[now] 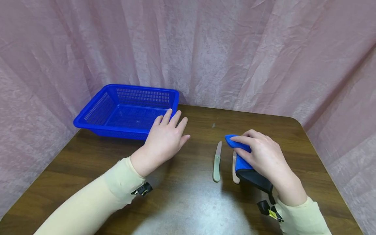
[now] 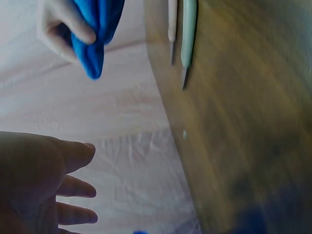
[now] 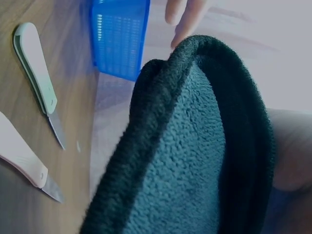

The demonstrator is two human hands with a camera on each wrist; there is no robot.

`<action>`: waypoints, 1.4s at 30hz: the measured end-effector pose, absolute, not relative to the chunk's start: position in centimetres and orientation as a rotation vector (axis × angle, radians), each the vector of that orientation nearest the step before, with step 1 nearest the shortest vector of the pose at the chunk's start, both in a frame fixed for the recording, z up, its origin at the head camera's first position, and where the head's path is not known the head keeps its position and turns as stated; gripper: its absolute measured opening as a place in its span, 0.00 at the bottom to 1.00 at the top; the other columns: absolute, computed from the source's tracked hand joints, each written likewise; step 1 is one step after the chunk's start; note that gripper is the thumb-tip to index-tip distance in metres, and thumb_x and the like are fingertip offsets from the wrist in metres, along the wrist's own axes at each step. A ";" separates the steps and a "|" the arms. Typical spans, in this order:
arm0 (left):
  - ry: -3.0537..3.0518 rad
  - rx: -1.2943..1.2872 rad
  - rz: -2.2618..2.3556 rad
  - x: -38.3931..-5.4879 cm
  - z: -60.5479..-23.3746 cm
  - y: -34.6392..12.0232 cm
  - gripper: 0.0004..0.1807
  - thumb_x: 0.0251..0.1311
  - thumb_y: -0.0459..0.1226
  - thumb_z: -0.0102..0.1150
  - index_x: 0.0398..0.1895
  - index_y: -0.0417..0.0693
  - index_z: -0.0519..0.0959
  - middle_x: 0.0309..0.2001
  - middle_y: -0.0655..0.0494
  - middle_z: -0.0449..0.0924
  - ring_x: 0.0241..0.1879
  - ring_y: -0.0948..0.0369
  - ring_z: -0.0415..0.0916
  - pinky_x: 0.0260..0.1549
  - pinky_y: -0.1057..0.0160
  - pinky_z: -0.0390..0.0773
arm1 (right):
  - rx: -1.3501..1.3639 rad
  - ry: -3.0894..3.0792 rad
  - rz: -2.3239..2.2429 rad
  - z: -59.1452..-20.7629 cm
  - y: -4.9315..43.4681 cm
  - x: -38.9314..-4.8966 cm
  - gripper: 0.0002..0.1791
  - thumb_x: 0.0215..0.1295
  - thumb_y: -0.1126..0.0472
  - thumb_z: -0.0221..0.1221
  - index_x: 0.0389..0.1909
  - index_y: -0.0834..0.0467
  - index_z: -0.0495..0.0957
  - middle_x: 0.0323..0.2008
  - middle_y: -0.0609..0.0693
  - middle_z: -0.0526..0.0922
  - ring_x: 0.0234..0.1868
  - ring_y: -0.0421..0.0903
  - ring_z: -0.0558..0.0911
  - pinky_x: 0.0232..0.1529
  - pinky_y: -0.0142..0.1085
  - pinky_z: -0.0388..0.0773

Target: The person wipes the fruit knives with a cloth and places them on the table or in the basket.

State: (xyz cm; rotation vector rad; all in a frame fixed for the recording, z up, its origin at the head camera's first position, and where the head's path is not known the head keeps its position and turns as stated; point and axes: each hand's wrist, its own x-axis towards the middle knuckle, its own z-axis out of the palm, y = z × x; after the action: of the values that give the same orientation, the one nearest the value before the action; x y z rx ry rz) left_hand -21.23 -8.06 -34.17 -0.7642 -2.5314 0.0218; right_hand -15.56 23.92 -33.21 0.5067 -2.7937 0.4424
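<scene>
Right of the blue basket (image 1: pixel 114 128), the blue cloth (image 1: pixel 242 162) is gripped by the right hand (image 1: pixel 265 156), near the basket the empty left hand (image 1: pixel 164 139) is spread wide, and the pink knife (image 1: pixel 235 175), partly hidden by the cloth, might be knocked if this is lowered carelessly.

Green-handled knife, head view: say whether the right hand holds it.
No, the green-handled knife lies on the table, apart from the right hand, which grips a blue cloth.

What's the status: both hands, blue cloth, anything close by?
Left hand empty, near blue basket. Right hand gripping blue cloth. Close by: green-handled knife, pink-handled knife.
</scene>
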 end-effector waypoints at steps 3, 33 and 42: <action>-2.532 -0.785 0.039 -20.7 -34.7 -7.4 0.32 0.73 0.56 0.70 0.70 0.45 0.82 0.73 0.38 0.78 0.75 0.35 0.71 0.64 0.36 0.77 | 0.501 -2.799 0.440 -33.2 23.9 -15.5 0.21 0.69 0.56 0.76 0.62 0.46 0.91 0.52 0.52 0.87 0.51 0.57 0.87 0.50 0.60 0.81; -2.642 -0.907 0.037 -17.8 -38.5 -2.0 0.31 0.75 0.60 0.66 0.69 0.52 0.82 0.61 0.51 0.85 0.65 0.48 0.79 0.58 0.44 0.80 | 0.380 -2.874 0.375 -32.8 25.0 -15.3 0.20 0.71 0.56 0.73 0.62 0.49 0.90 0.50 0.54 0.88 0.45 0.57 0.86 0.41 0.58 0.83; -2.634 -0.968 0.041 -17.5 -39.4 -0.2 0.25 0.75 0.61 0.65 0.58 0.53 0.84 0.48 0.54 0.86 0.51 0.52 0.82 0.44 0.52 0.81 | 0.345 -2.918 0.371 -32.8 25.3 -15.3 0.21 0.71 0.56 0.73 0.63 0.50 0.89 0.49 0.56 0.87 0.42 0.58 0.86 0.39 0.58 0.83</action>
State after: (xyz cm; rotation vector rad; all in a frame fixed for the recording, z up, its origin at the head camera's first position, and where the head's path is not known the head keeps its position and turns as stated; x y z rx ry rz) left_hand -17.49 -0.22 -39.37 -0.9685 -2.6342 0.0410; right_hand -15.34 25.27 -32.79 0.3453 -2.9181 0.3710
